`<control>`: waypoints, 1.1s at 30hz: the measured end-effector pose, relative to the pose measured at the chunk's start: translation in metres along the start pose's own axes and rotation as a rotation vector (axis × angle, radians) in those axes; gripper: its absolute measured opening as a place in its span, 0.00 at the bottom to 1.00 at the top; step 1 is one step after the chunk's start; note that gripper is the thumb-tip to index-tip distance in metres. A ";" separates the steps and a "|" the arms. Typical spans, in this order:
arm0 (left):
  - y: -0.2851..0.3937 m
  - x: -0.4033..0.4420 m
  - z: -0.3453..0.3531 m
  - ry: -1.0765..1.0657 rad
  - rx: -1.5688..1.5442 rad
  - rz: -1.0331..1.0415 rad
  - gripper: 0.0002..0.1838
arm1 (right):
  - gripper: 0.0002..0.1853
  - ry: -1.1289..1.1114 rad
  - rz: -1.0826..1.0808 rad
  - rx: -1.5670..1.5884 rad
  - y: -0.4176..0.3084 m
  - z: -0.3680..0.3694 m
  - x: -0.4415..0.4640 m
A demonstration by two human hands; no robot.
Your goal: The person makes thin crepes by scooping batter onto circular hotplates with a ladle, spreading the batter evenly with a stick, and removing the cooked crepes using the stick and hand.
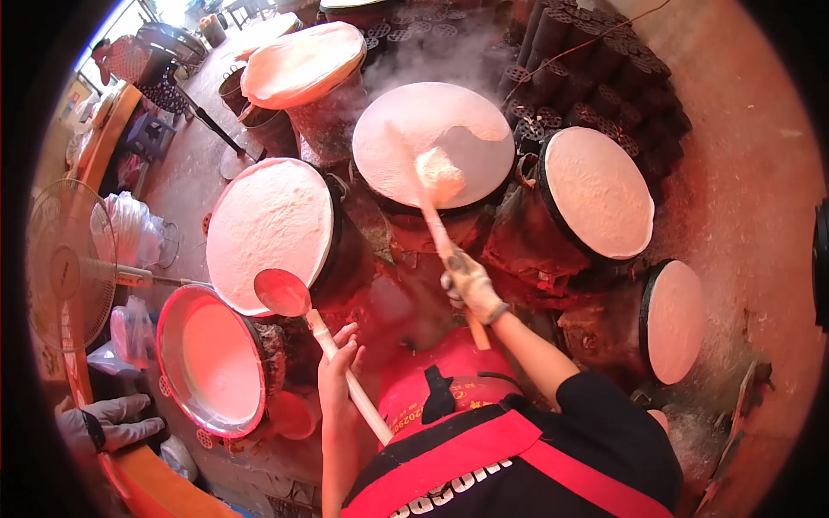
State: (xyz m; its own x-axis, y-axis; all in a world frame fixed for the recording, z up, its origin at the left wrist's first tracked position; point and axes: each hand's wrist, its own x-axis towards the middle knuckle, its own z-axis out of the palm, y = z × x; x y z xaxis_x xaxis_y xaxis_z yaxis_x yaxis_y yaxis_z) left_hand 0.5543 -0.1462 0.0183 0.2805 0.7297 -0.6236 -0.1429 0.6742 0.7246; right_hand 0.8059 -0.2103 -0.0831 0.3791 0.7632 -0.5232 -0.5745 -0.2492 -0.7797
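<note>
Red apron (432,384): nearest item, on the wearer's front.
Left hand (332,367): bare, beside the handle of a ladle (282,292); cannot tell how firmly its fingers close on it. The ladle's bowl overlaps, in view, the near edge of the left vessel (345,276); a loose hold could let it tip or knock that rim.
Basin (161,350): left of the ladle, filled with pale liquid.
Right hand (473,289): gloved, apart from the left, clamped round a wooden stick (432,216).
Middle vessel (436,226): beneath the stick's far end, a pale lump on its surface. Too wide a sweep could spill contents over its rim; steam blurs sight of the edge.
Right vessel (522,246): close beside it, the gap narrow. Most open room lies nearer the apron, and above the rims.
Briquettes (553,86): stacked beyond the vessels, limiting reach there.
</note>
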 end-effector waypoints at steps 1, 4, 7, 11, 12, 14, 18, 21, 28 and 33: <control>-0.001 0.000 0.004 0.006 -0.001 0.002 0.20 | 0.30 0.032 0.031 0.003 -0.005 -0.014 -0.007; -0.005 0.000 0.019 0.017 -0.006 0.005 0.19 | 0.30 0.083 0.028 0.153 -0.015 -0.012 -0.007; -0.009 0.005 0.039 0.004 -0.004 0.035 0.19 | 0.29 0.013 -0.022 0.129 -0.015 0.011 0.006; -0.010 0.011 0.067 -0.016 0.054 0.035 0.19 | 0.29 0.015 -0.001 -0.078 -0.008 -0.038 0.007; -0.011 0.013 0.073 -0.015 0.065 0.033 0.18 | 0.30 0.052 0.014 -0.060 -0.015 -0.057 0.003; -0.015 0.014 0.082 -0.011 0.087 0.031 0.18 | 0.32 0.065 0.052 0.008 -0.031 -0.089 -0.002; -0.024 0.025 0.101 -0.057 0.105 0.036 0.19 | 0.21 -0.080 0.025 0.427 -0.047 -0.091 0.030; -0.026 0.024 0.123 -0.060 0.072 0.052 0.19 | 0.19 -0.181 0.086 0.088 -0.060 -0.073 0.017; -0.030 0.018 0.148 0.006 0.034 0.064 0.17 | 0.23 -0.104 0.149 0.060 -0.072 -0.178 0.037; -0.024 0.028 0.150 -0.001 0.050 -0.024 0.15 | 0.21 -0.040 -0.039 0.146 -0.101 -0.168 0.095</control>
State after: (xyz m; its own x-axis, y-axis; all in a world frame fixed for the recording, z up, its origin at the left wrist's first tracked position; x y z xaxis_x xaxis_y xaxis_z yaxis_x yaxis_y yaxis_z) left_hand 0.7081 -0.1592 0.0274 0.2841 0.7129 -0.6411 -0.0887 0.6853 0.7228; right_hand 1.0218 -0.2132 -0.1116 0.3756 0.7944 -0.4774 -0.6606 -0.1318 -0.7391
